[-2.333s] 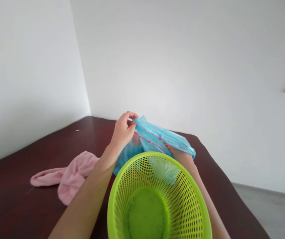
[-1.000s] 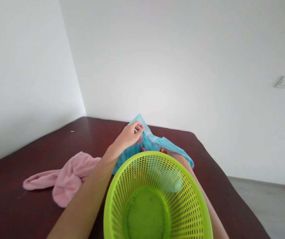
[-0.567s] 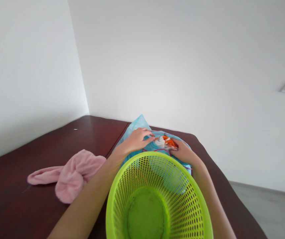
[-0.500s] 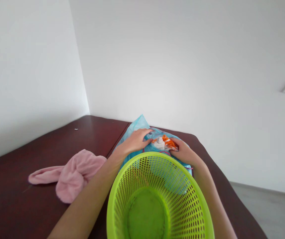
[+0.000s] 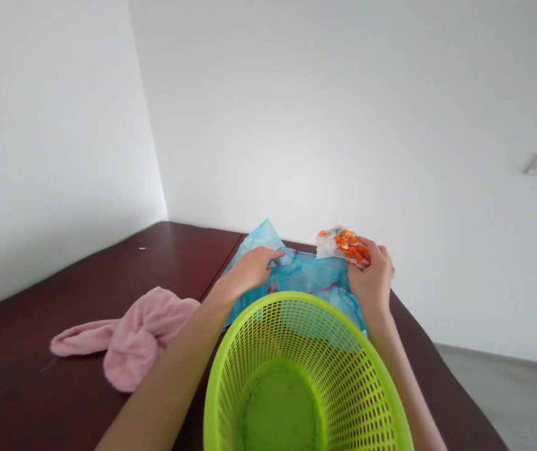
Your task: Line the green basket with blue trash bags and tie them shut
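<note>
A crumpled orange-and-white plastic bag is in my right hand, raised just over the right side of a blue translucent plastic bag. The blue bag lies behind the green basket, and pink cord shows along it. My left hand grips the blue bag's left part, with thumb and fingers closed at its edge. Between my forearms stands the green perforated plastic basket, its inside bare down to the bottom. Its near rim runs out of view.
A pink plush cloth lies bunched on the dark red table, left of my left forearm. White walls meet behind the table. A small white scrap lies at the back left. Grey floor shows at right.
My right hand has lifted the orange-and-white bag up and to the right, out of the blue bag. My left hand stays at the blue bag, shifted only slightly.
</note>
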`<action>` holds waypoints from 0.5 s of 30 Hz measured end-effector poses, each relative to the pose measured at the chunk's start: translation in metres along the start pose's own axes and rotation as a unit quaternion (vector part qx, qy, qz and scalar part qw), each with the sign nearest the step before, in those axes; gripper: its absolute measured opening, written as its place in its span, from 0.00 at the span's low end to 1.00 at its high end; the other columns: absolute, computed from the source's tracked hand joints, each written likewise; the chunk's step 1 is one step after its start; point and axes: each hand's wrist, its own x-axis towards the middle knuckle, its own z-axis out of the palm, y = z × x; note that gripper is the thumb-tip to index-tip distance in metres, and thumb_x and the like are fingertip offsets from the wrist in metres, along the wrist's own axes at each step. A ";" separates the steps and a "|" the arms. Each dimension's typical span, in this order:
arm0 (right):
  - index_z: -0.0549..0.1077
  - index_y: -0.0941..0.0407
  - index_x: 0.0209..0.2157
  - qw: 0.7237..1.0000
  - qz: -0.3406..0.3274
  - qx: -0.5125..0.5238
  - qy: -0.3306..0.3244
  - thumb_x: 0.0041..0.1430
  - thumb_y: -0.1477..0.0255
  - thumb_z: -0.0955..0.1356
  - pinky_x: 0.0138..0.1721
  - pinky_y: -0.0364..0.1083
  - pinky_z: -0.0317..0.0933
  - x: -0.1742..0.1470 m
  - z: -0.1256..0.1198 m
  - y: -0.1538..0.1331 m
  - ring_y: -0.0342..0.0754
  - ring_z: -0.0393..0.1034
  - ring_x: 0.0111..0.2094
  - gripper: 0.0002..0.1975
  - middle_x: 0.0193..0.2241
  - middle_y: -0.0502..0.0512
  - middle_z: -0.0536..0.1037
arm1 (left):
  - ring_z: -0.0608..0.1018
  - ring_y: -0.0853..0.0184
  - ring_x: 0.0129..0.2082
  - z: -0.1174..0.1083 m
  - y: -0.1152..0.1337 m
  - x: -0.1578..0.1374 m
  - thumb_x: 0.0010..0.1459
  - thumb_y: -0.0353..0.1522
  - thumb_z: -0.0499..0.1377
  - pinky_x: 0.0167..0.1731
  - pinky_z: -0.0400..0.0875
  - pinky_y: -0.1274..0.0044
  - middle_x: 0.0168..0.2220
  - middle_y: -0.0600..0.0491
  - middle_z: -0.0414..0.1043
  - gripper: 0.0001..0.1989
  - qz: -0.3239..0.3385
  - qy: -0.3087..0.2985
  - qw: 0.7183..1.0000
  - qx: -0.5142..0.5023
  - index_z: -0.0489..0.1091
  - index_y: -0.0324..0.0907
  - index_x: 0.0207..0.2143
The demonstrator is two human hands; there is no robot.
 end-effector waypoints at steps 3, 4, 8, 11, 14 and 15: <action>0.83 0.51 0.59 0.992 0.034 0.072 -0.096 0.57 0.64 0.76 0.61 0.66 0.75 0.001 0.001 0.001 0.65 0.83 0.52 0.28 0.49 0.60 0.88 | 0.85 0.41 0.65 -0.004 -0.002 -0.003 0.58 0.24 0.66 0.73 0.71 0.50 0.62 0.41 0.88 0.29 -0.012 -0.004 0.999 0.035 0.89 0.52 0.59; 0.82 0.52 0.58 0.981 0.046 0.122 -0.141 0.55 0.62 0.77 0.57 0.63 0.77 0.001 0.002 0.002 0.64 0.84 0.49 0.28 0.48 0.60 0.90 | 0.85 0.40 0.64 -0.005 -0.004 -0.005 0.57 0.24 0.67 0.72 0.72 0.49 0.61 0.39 0.88 0.28 -0.021 -0.006 0.999 0.042 0.89 0.52 0.58; 0.82 0.54 0.58 0.950 0.052 0.220 -0.217 0.53 0.62 0.81 0.54 0.57 0.79 0.003 0.005 -0.005 0.62 0.87 0.49 0.30 0.51 0.61 0.92 | 0.85 0.35 0.64 -0.012 -0.011 -0.008 0.54 0.22 0.71 0.71 0.73 0.45 0.59 0.37 0.88 0.25 -0.036 -0.055 0.995 0.071 0.89 0.50 0.53; 0.83 0.54 0.58 0.952 0.014 0.229 -0.205 0.56 0.64 0.78 0.55 0.57 0.79 0.000 0.006 -0.015 0.61 0.87 0.50 0.27 0.51 0.59 0.92 | 0.76 0.35 0.78 -0.018 -0.002 -0.005 0.56 0.25 0.75 0.80 0.64 0.43 0.75 0.39 0.78 0.31 -0.007 -0.055 0.995 0.080 0.86 0.52 0.62; 0.83 0.52 0.60 0.954 -0.031 0.213 -0.211 0.58 0.69 0.75 0.58 0.58 0.79 -0.007 0.011 -0.026 0.60 0.87 0.52 0.27 0.53 0.58 0.92 | 0.62 0.39 0.87 -0.023 0.022 -0.002 0.58 0.34 0.81 0.86 0.52 0.43 0.88 0.43 0.58 0.51 0.057 -0.023 0.997 0.047 0.71 0.57 0.81; 0.83 0.51 0.61 0.953 -0.049 0.204 -0.220 0.58 0.71 0.74 0.59 0.58 0.79 -0.010 0.013 -0.028 0.60 0.87 0.53 0.28 0.54 0.58 0.91 | 0.61 0.42 0.88 -0.023 0.031 -0.002 0.58 0.36 0.83 0.87 0.51 0.45 0.89 0.45 0.56 0.57 0.083 -0.023 0.996 0.020 0.64 0.58 0.85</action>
